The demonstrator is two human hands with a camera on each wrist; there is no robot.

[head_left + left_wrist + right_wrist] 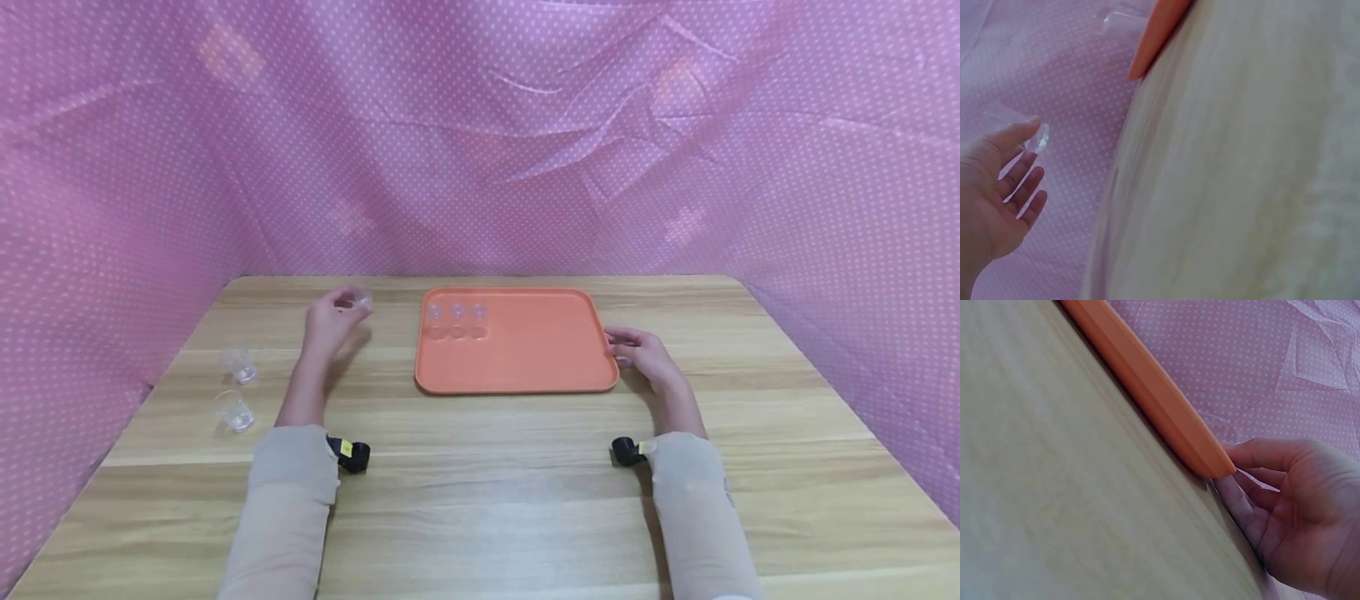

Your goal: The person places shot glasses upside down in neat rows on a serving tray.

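Note:
Between thumb and fingers, my left hand [330,321] pinches a small clear cup [363,300], over the back left of the table. The left wrist view shows that cup [1038,139] tilted, its thick base toward the fingertips and the other fingers spread below. On the orange tray [540,358], small clear cups [457,312] are lined up at the back left. My right hand [643,354] grips the tray's right edge; up close, thumb and fingers [1254,453] lie either side of the rim. Two more clear cups, one nearer [236,412] and one farther [242,367], stand left of my left forearm.
The wooden table [480,500] runs back to a pink dotted cloth [480,167] that hangs behind it and along both sides. Black wrist cameras [352,456] stick out inward from both sleeves, in front of the tray.

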